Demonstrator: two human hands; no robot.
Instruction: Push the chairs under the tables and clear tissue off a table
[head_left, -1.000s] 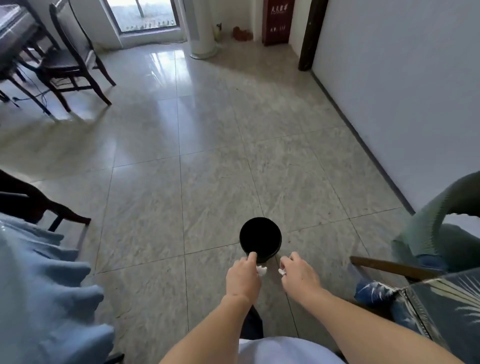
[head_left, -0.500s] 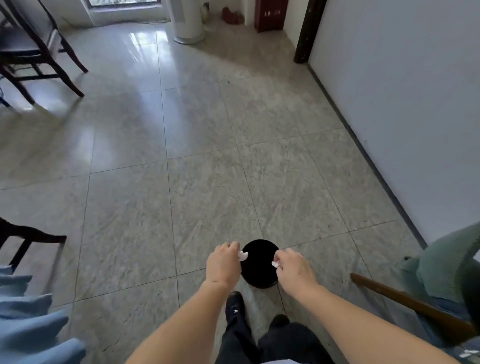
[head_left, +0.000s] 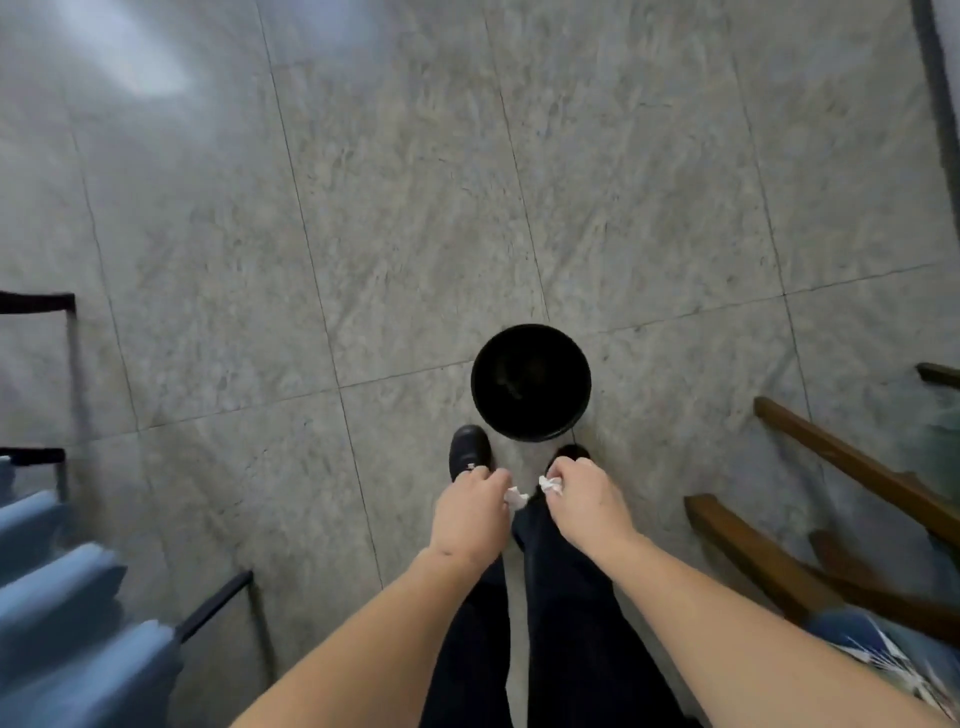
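Note:
I look straight down at the tiled floor. My left hand is closed on a small crumpled white tissue that sticks out at the thumb side. My right hand pinches another white tissue wad. Both hands are held close together, just short of a round black bin that stands open on the floor in front of my black shoes. The bin's inside is dark.
A wooden chair frame with a patterned cushion stands at the right. A pale blue tablecloth and dark chair legs are at the left. Grey floor tiles spread ahead, with a wall base at the top right.
The view has tilted down and come closer to the bin. My hands have drawn back from over the bin towards my body, still holding the tissues.

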